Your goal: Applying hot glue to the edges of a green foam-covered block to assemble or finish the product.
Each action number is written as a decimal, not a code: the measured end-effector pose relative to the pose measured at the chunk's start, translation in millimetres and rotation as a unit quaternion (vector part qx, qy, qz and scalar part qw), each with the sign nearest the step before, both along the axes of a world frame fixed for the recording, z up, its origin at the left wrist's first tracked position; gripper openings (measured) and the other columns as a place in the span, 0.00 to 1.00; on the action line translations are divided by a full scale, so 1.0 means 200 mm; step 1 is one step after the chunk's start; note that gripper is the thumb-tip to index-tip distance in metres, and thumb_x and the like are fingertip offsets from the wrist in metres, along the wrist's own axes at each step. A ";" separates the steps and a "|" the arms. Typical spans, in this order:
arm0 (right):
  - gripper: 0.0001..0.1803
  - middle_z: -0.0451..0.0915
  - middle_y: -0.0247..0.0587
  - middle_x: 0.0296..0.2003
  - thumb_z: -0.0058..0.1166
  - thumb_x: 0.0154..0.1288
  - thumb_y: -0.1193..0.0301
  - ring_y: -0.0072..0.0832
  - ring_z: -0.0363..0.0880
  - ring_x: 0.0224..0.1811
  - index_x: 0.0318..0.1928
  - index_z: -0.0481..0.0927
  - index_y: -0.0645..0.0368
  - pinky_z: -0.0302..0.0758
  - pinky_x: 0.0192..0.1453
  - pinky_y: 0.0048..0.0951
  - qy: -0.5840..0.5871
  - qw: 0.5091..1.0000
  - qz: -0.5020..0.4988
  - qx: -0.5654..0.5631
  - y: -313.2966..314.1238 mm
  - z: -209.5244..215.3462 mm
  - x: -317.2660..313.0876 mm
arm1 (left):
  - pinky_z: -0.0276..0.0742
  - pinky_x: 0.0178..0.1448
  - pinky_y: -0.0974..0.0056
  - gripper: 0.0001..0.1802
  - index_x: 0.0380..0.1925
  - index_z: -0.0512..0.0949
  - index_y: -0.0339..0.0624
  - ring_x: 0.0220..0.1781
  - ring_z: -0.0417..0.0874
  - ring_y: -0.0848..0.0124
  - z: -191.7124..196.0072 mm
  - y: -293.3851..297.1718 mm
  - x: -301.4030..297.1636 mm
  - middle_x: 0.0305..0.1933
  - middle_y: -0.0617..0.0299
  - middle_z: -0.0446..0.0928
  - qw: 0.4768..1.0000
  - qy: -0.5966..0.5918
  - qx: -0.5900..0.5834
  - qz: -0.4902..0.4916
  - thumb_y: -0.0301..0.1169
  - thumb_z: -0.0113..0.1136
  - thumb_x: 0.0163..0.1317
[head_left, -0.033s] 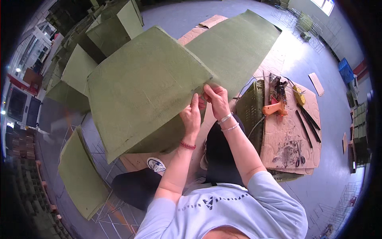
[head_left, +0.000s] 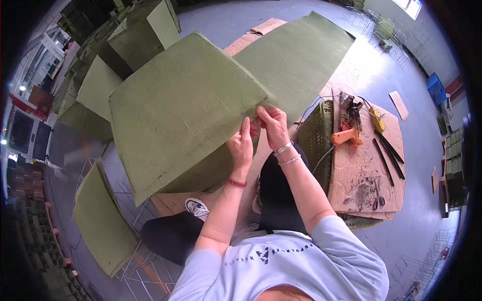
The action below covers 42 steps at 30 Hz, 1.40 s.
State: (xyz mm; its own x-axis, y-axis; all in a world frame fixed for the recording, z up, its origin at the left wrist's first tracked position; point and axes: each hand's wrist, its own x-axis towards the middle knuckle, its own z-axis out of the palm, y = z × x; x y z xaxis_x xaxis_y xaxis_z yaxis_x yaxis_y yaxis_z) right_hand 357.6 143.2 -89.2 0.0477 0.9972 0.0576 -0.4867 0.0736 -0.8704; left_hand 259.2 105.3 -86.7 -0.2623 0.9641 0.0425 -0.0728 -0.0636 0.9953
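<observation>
In front of me stands a large box-like piece covered in green sheet, its broad green panel point(head_left: 181, 110) tilted toward me. At the panel's right corner, my left hand point(head_left: 242, 145) pinches the edge, thumb up and fingers curled under it. Right beside it, the thumb and fingers of my right hand point(head_left: 273, 126) close on the same corner. The fingertips of both hands almost meet, and the underside of the corner is hidden. Beyond the corner a second flat green sheet point(head_left: 301, 60) lies on cardboard.
To my right, a stained cardboard sheet point(head_left: 369, 170) covers a green perforated crate point(head_left: 315, 140). On it lie an orange-handled glue gun point(head_left: 343, 137), a yellow power strip point(head_left: 376, 120), black sticks point(head_left: 383, 162) and scissors point(head_left: 378, 196). Green panels point(head_left: 103, 220) lean on a wire frame at left.
</observation>
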 end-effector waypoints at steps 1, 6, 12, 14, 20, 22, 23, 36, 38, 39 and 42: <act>0.09 0.75 0.26 0.22 0.57 0.63 0.69 0.13 0.67 0.21 0.27 0.78 0.57 0.62 0.26 0.18 -0.006 1.000 -0.022 0.013 0.00 0.00 -0.02 | 0.73 0.34 0.69 0.22 0.29 0.81 0.32 0.26 0.78 0.75 0.00 0.01 -0.01 0.25 0.61 0.80 1.000 0.004 -0.004 0.003 0.44 0.52 0.67; 0.08 0.76 0.27 0.22 0.58 0.63 0.69 0.14 0.69 0.22 0.28 0.79 0.58 0.64 0.27 0.18 0.013 1.000 -0.020 0.016 0.02 -0.04 -0.02 | 0.75 0.33 0.69 0.21 0.31 0.80 0.32 0.25 0.78 0.75 0.02 -0.02 -0.04 0.27 0.59 0.80 0.999 -0.031 -0.002 -0.028 0.43 0.54 0.66; 0.08 0.78 0.29 0.24 0.58 0.62 0.68 0.15 0.70 0.23 0.30 0.80 0.60 0.66 0.29 0.18 0.003 1.000 -0.010 0.003 0.01 -0.04 -0.01 | 0.76 0.29 0.71 0.21 0.27 0.79 0.33 0.23 0.78 0.76 0.05 -0.09 -0.12 0.25 0.59 0.79 0.996 -0.083 0.019 0.013 0.43 0.55 0.66; 0.09 0.78 0.30 0.24 0.58 0.62 0.67 0.16 0.71 0.23 0.31 0.80 0.60 0.67 0.29 0.18 0.002 1.000 -0.014 0.009 0.02 -0.04 -0.02 | 0.74 0.28 0.72 0.21 0.27 0.79 0.32 0.22 0.77 0.76 0.05 -0.10 -0.09 0.24 0.60 0.78 0.997 -0.070 0.015 0.022 0.43 0.55 0.66; 0.11 0.79 0.32 0.24 0.57 0.63 0.65 0.16 0.72 0.24 0.30 0.79 0.61 0.68 0.29 0.20 -0.046 0.998 -0.038 0.024 0.03 -0.03 -0.03 | 0.70 0.25 0.72 0.21 0.27 0.79 0.31 0.19 0.74 0.78 0.00 -0.05 -0.08 0.21 0.62 0.77 0.998 -0.047 0.019 0.049 0.41 0.54 0.66; 0.11 0.79 0.32 0.23 0.58 0.63 0.65 0.16 0.72 0.23 0.30 0.79 0.60 0.67 0.28 0.20 0.001 1.000 -0.015 -0.013 0.00 -0.06 -0.02 | 0.69 0.24 0.72 0.20 0.27 0.79 0.31 0.19 0.74 0.78 -0.02 -0.05 -0.08 0.21 0.62 0.77 0.997 -0.052 0.022 0.045 0.40 0.54 0.67; 0.11 0.79 0.32 0.23 0.58 0.63 0.65 0.16 0.72 0.23 0.30 0.79 0.60 0.67 0.28 0.20 -0.001 1.000 -0.017 -0.011 0.00 -0.07 -0.02 | 0.68 0.24 0.72 0.19 0.27 0.79 0.32 0.18 0.73 0.78 -0.02 -0.06 -0.08 0.20 0.63 0.76 0.997 -0.056 0.034 0.048 0.39 0.54 0.67; 0.11 0.79 0.35 0.22 0.58 0.62 0.67 0.18 0.74 0.23 0.27 0.80 0.62 0.68 0.28 0.21 0.042 0.998 0.023 -0.030 -0.02 -0.05 -0.10 | 0.67 0.22 0.72 0.22 0.27 0.80 0.33 0.18 0.72 0.80 -0.03 -0.06 -0.09 0.18 0.65 0.75 0.998 -0.025 0.018 0.057 0.43 0.54 0.66; 0.10 0.78 0.34 0.22 0.57 0.63 0.68 0.19 0.74 0.23 0.27 0.79 0.61 0.70 0.28 0.21 -0.001 0.999 0.044 -0.021 -0.05 -0.09 -0.09 | 0.67 0.22 0.72 0.23 0.27 0.81 0.33 0.18 0.72 0.80 -0.03 -0.07 -0.09 0.18 0.65 0.75 0.998 -0.016 0.025 0.050 0.45 0.54 0.66; 0.09 0.77 0.33 0.22 0.56 0.64 0.70 0.20 0.74 0.24 0.28 0.78 0.61 0.72 0.28 0.22 -0.044 0.997 0.064 -0.016 -0.05 -0.11 -0.08 | 0.67 0.22 0.72 0.24 0.27 0.81 0.34 0.18 0.72 0.80 -0.03 -0.07 -0.10 0.18 0.65 0.75 0.999 -0.007 0.029 0.042 0.46 0.54 0.65; 0.08 0.77 0.33 0.22 0.57 0.63 0.71 0.18 0.73 0.22 0.28 0.78 0.61 0.70 0.25 0.20 0.038 0.993 0.111 -0.017 -0.11 -0.08 -0.15 | 0.67 0.23 0.73 0.24 0.27 0.81 0.34 0.19 0.72 0.79 -0.01 -0.08 -0.14 0.18 0.65 0.75 1.000 -0.011 0.003 0.011 0.48 0.54 0.65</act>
State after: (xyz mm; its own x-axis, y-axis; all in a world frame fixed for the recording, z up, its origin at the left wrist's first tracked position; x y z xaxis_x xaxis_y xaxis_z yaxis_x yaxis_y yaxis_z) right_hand 327.4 122.0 -105.0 -0.1706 0.9849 0.0291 -0.5527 -0.0712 -0.8303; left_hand 230.7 89.1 -88.8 -0.2848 0.9577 0.0422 -0.0937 -0.0716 0.9930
